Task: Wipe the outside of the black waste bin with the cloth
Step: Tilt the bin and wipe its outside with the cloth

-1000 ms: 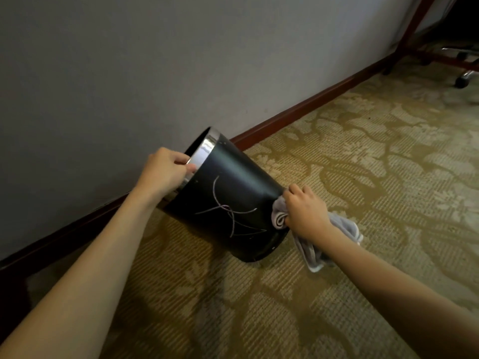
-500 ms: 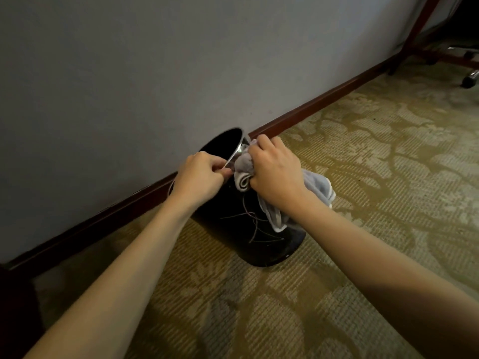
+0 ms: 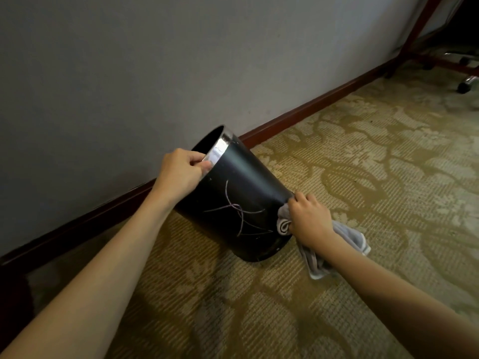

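A patterned carpet is carrying everything, running up to a dark wooden skirting board under a grey wall. Near that wall edge, the black waste bin is leaning over, its base edge resting on the carpet and its mouth tipping towards the wall. The left hand is gripping the bin's silver rim, fingers curled over it. The right hand is clutching a bunched grey cloth and pressing it against the bin's lower side, the loose end trailing onto the carpet. A hard push down there could be skidding the tilted base sideways, or twisting the rim out of the left hand's hold.
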Demonstrator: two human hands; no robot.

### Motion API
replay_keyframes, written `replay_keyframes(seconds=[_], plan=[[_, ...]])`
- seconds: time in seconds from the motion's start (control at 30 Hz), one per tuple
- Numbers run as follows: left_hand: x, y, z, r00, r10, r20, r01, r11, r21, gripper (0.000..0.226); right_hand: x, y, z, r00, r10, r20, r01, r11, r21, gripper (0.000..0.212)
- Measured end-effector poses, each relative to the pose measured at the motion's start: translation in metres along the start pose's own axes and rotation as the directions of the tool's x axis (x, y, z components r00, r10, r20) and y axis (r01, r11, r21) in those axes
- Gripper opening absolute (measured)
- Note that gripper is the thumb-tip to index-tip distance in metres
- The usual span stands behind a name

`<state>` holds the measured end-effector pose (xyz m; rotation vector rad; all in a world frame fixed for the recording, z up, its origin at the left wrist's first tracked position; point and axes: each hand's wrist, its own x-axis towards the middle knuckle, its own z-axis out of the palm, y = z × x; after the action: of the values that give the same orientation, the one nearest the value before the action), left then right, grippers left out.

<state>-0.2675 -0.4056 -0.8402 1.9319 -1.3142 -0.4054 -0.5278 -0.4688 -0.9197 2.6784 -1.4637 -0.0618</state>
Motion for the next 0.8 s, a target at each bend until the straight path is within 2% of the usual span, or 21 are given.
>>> replay_keyframes(seconds=[0.07,0.13,0.23,0.3,0.33,0.53,0.8], plan=[[-0.003,0.001,0.002,0.997,0.073,-0.021,-0.073,0.997,0.001,0.015,0.004,0.001,0.001,1.000,0.009,-0.002,-0.009,1.000,0.003,0.024],[-0.005,-0.002,-0.001,0.995,0.098,0.028,-0.096,0.993,-0.066,0.019,0.005,0.004,0.004,1.000,0.027,0.005,-0.027,0.999,0.023,0.023],[-0.008,-0.014,-0.017,0.946,0.112,0.306,-0.061,0.983,-0.171,0.023,0.004,0.010,0.010,0.999,0.049,-0.003,-0.049,0.998,0.047,0.022],[-0.010,-0.028,-0.024,0.882,0.090,0.463,-0.029,0.990,-0.138,0.031,0.004,0.014,0.013,0.998,0.062,-0.002,-0.062,0.996,0.064,0.021],[-0.012,-0.034,-0.027,0.865,0.078,0.495,-0.032,0.994,-0.101,0.037,0.005,0.015,0.014,0.998,0.070,0.002,-0.070,0.995,0.068,0.021],[-0.015,-0.057,-0.027,0.918,0.077,0.390,-0.059,0.997,-0.058,0.029,0.007,0.025,0.019,0.991,0.125,0.047,-0.129,0.988,0.087,0.023],[-0.017,-0.046,0.003,0.950,0.230,0.209,-0.222,0.973,-0.061,0.036,0.002,0.038,0.027,0.982,0.153,0.112,-0.165,0.981,0.104,0.029]])
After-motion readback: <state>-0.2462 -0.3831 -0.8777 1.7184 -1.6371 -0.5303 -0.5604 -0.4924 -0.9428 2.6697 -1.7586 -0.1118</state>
